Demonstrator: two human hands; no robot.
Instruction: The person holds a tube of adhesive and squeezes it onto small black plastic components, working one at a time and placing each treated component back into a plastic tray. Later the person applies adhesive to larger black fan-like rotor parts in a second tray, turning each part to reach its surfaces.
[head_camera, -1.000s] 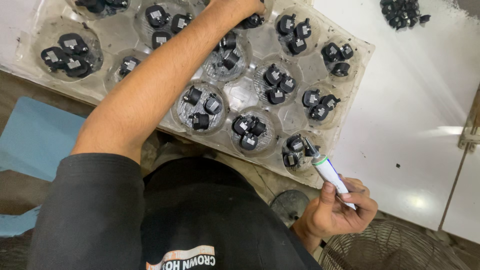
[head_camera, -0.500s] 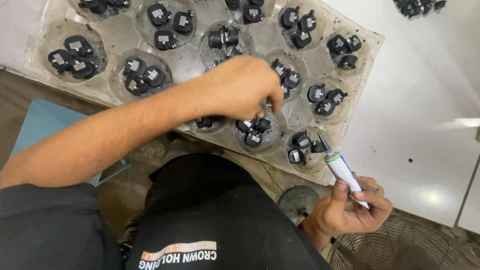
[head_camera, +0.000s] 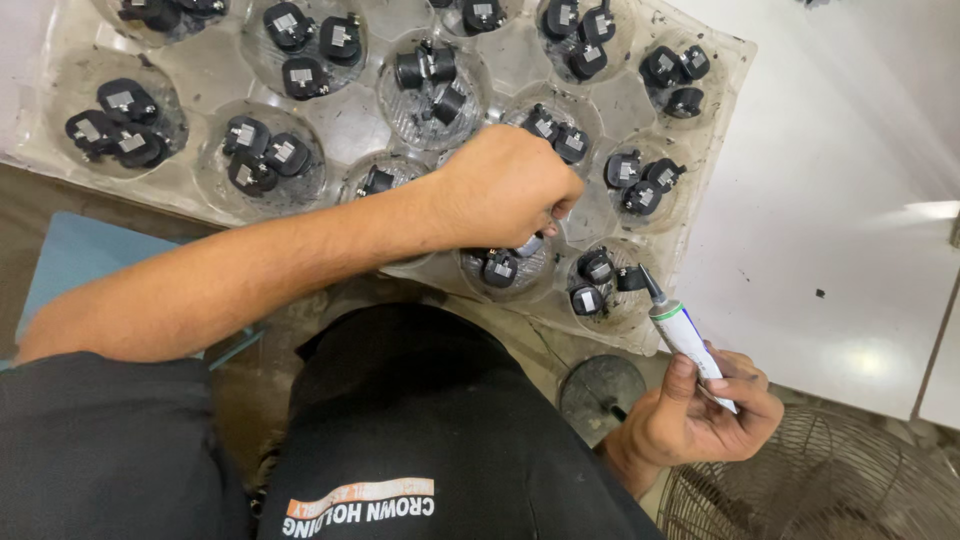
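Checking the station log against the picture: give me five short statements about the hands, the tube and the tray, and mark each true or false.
1. The right hand holds a small tube with a black nozzle. True.
2. The tube's nozzle points away from the clear plastic tray. False: it points up at the tray's near edge, beside a small black part.
3. The left hand is over the tray, fingers curled down into a cup. True.
4. Every cup of the tray is empty. False: the cups hold small black parts, mostly two or three each.
5. The tray lies on a white table. True.
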